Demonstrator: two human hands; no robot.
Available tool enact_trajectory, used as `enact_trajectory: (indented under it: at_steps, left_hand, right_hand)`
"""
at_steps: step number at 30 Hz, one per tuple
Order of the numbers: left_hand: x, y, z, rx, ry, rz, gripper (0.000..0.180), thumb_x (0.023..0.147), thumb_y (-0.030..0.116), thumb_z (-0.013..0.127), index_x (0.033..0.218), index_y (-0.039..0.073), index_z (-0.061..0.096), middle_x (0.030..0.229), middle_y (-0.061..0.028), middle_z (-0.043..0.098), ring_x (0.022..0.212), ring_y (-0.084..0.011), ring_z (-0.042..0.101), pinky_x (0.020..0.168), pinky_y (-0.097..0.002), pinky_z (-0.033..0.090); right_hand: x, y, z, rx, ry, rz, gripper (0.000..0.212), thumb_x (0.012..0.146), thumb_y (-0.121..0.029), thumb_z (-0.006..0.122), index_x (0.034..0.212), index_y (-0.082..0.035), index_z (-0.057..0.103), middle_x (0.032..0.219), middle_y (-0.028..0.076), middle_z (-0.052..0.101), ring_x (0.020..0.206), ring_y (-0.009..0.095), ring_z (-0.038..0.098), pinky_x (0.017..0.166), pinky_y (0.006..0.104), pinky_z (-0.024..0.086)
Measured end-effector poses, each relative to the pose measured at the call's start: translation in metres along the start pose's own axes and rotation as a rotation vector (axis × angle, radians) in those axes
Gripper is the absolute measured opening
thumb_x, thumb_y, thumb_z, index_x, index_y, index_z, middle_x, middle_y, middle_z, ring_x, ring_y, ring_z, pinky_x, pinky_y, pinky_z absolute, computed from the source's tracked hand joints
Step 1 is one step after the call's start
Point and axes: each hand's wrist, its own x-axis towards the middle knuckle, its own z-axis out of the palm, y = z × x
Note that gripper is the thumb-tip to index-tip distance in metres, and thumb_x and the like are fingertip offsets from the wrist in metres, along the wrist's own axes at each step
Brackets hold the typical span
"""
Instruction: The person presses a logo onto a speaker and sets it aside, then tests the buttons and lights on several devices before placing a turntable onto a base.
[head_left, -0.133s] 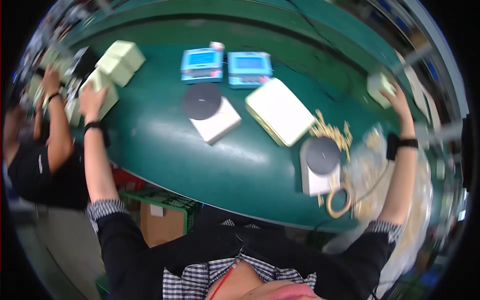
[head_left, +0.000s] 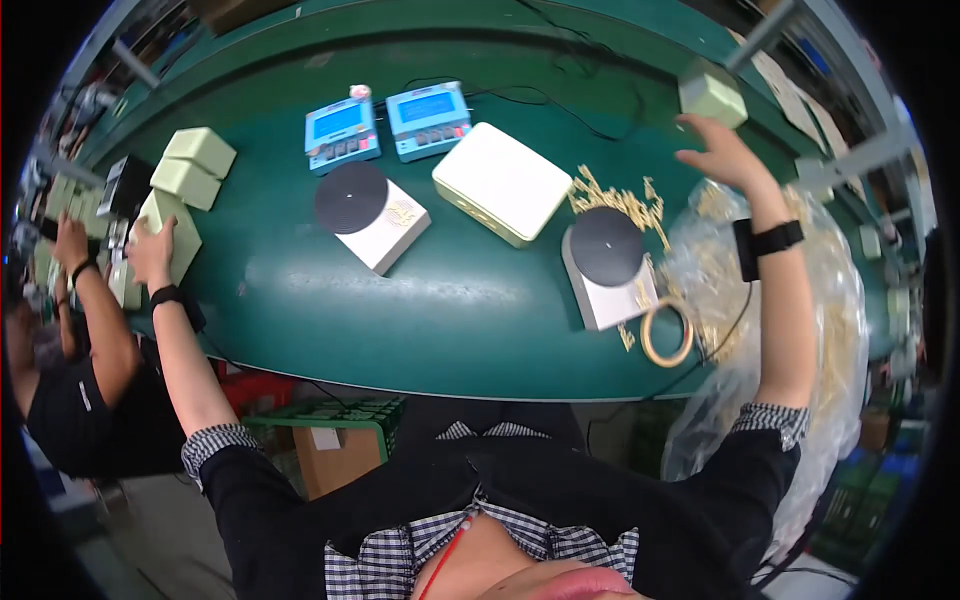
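On the left, my left hand (head_left: 150, 250) lies with spread fingers at the near-left side of a pale green box (head_left: 178, 232). Whether its fingertips press on the box I cannot tell. Two more pale green boxes (head_left: 193, 168) sit together just beyond. Far to the right, my right hand (head_left: 730, 158) is open, thumb and fingers apart, with nothing in it. Just past its fingers stands another pale green box (head_left: 713, 100). A larger pale box with a white top (head_left: 505, 178) lies mid-table.
Two blue devices with screens (head_left: 428, 112) stand at the back. Two white units with dark round tops (head_left: 350, 200) (head_left: 607, 250) flank the large box. Small beige pieces (head_left: 618, 200), a tape roll (head_left: 650, 345) and a clear plastic bag (head_left: 820, 300) lie right. A co-worker's arm (head_left: 105, 330) works at left.
My right hand has come off the pale green box at the right and is now nearer than it. My left hand stays by its box. The whole view has shifted.
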Motion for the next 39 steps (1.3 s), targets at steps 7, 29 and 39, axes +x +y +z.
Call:
enact_trajectory:
  at_steps: [7, 29, 39]
  left_hand:
    - [-0.013, -0.018, -0.021, -0.084, -0.224, 0.046, 0.095, 0.063, 0.054, 0.073, 0.148, 0.039, 0.033, 0.144, -0.0245, 0.043, 0.132, -0.0428, 0.042, 0.103, -0.0666, 0.033]
    - [-0.353, 0.039, -0.177, -0.572, -0.465, 1.458, 0.083, 0.046, 0.032, 0.072, 0.128, 0.021, 0.063, 0.144, -0.0265, 0.040, 0.124, -0.0438, 0.044, 0.100, -0.0489, 0.034]
    - [-0.368, 0.097, -0.168, -0.804, -0.510, 1.723, 0.080, 0.052, 0.043, 0.078, 0.128, 0.021, 0.063, 0.144, -0.0214, 0.043, 0.121, -0.0409, 0.047, 0.100, -0.0486, 0.034]
  right_hand:
    - [-0.032, -0.041, 0.072, 0.095, -0.113, -0.208, 0.054, 0.077, -0.007, 0.072, 0.128, -0.008, 0.055, 0.121, 0.018, 0.059, 0.115, 0.036, 0.056, 0.099, 0.0418, 0.046]
    - [-0.028, -0.020, 0.057, 0.456, 0.315, -0.130, 0.014, 0.079, -0.003, 0.074, 0.084, 0.002, 0.062, 0.072, 0.006, 0.062, 0.068, 0.012, 0.061, 0.065, 0.0261, 0.048]
    - [-0.119, -0.162, 0.031, 1.096, 0.512, -0.349, 0.008, 0.092, 0.005, 0.059, 0.097, 0.001, 0.053, 0.101, 0.007, 0.054, 0.076, 0.011, 0.055, 0.069, 0.0246, 0.046]
